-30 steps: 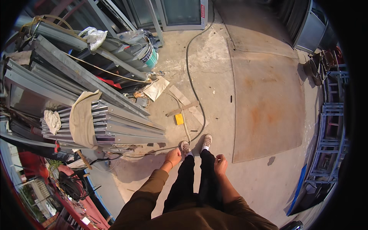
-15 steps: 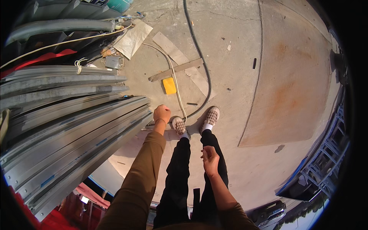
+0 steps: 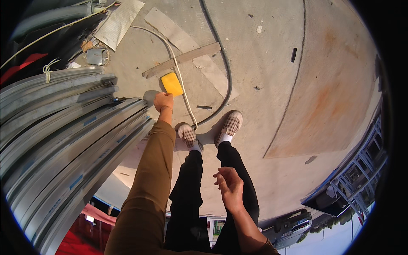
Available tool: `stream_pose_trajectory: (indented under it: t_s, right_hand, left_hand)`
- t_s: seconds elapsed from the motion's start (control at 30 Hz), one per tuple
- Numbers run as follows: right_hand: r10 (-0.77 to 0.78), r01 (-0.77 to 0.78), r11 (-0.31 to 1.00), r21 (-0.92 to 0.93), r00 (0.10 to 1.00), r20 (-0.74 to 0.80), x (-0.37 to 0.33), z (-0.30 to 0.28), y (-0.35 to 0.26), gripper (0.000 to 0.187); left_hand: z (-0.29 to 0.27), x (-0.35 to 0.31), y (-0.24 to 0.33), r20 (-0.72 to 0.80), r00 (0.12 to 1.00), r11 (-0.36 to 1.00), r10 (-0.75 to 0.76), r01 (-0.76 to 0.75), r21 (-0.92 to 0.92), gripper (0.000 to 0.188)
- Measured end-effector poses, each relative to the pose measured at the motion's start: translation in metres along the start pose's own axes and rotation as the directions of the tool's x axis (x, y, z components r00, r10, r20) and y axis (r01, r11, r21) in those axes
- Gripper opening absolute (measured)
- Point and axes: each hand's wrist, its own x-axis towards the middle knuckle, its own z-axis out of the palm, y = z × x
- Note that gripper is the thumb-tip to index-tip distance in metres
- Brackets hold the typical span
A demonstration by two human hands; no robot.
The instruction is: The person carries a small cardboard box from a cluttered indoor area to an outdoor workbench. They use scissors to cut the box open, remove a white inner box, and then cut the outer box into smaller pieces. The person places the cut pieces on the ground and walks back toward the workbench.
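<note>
A flat, rounded yellow pad [image 3: 172, 84] lies beside the pale cable; I cannot tell if it is a sponge or a folded cloth. My left hand [image 3: 163, 102] reaches down to it, fingers closed at its near edge; the fingertips are partly hidden, and any gap between pad and floor does not show. My right hand [image 3: 230, 187] hangs over my right thigh, holding nothing, with loosely curled fingers and the thumb apart. Just left of my left hand are the ends of several stacked metal profiles [image 3: 85, 140].
A pale cable [image 3: 180, 78] and a thick dark hose [image 3: 228, 63] cross the concrete floor. Beyond the pad lie a wooden strip [image 3: 182, 60] and a pale board [image 3: 168, 27]. A stained slab [image 3: 323, 102] spreads to the right, with a metal rack [image 3: 355, 182] past it.
My left hand has moved forward and down to the yellow pad's near edge. The view has come closer to the floor, and my right hand's fingers have loosened.
</note>
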Motion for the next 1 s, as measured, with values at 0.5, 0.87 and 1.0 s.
stream_pose_trajectory:
  t_s: [0.5,0.87,1.0]
  right_hand:
    - [-0.485,0.411,0.757,-0.509,0.874,-0.016,-0.152,-0.005,-0.052,0.017]
    - [-0.827,0.730,0.353,-0.586,0.536,0.171,-0.293,-0.017,-0.225,0.010]
    - [-0.822,0.759,0.345,-0.552,0.528,0.212,-0.295,-0.009,-0.268,0.009]
  left_hand:
    - [-0.295,-0.303,-0.048,0.301,0.937,0.957,0.178,-0.093,-0.276,0.028]
    - [-0.473,-0.460,-0.023,0.297,0.900,0.912,0.320,-0.208,-0.354,0.034]
    - [-0.506,-0.458,-0.009,0.182,0.923,0.849,0.340,-0.219,-0.480,0.028]
